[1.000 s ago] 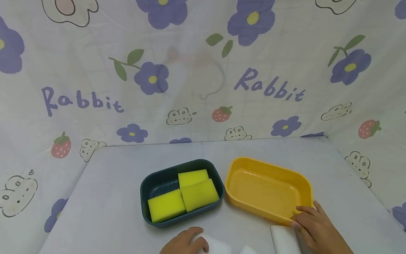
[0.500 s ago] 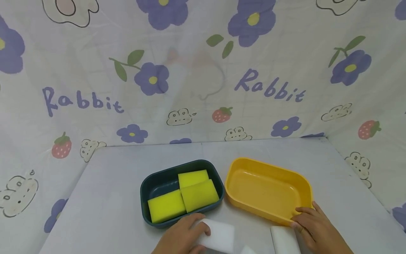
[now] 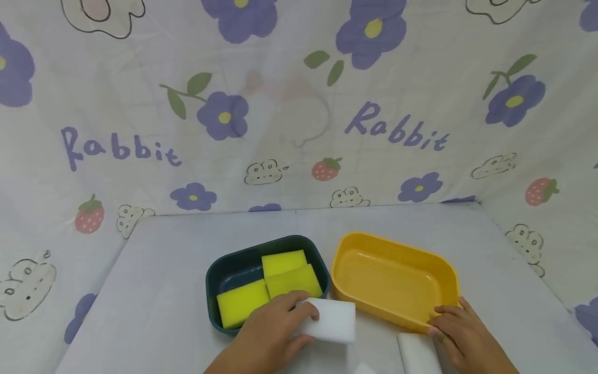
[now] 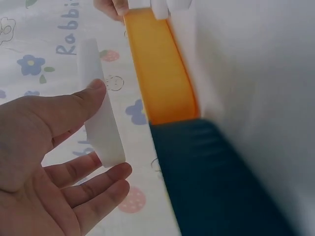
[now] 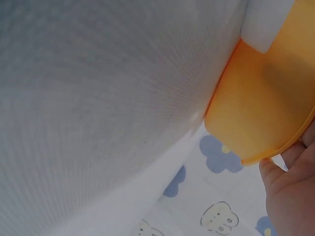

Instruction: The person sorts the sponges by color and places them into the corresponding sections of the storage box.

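My left hand (image 3: 275, 332) pinches a white sponge block (image 3: 330, 321) between thumb and fingers, above the table and in front of the dark green tray (image 3: 219, 332). In the left wrist view the white sponge (image 4: 101, 118) shows edge-on between thumb and fingertips. My right hand (image 3: 469, 340) grips the near right corner of the yellow tray (image 3: 388, 275). The right wrist view shows its thumb against the rim of that yellow tray (image 5: 256, 108). Three yellow sponges (image 3: 243, 304) lie in the green tray.
Another white block (image 3: 418, 353) lies on the table (image 3: 154, 291) in front of the yellow tray. A corner of one more white piece (image 3: 363, 369) shows at the bottom edge. A patterned cloth (image 3: 289, 104) hangs behind the table and along its sides.
My left hand has lifted the white sponge from the near table edge, moving it forward and slightly right until it overlaps the green tray's corner. My right hand has stayed on the yellow tray.
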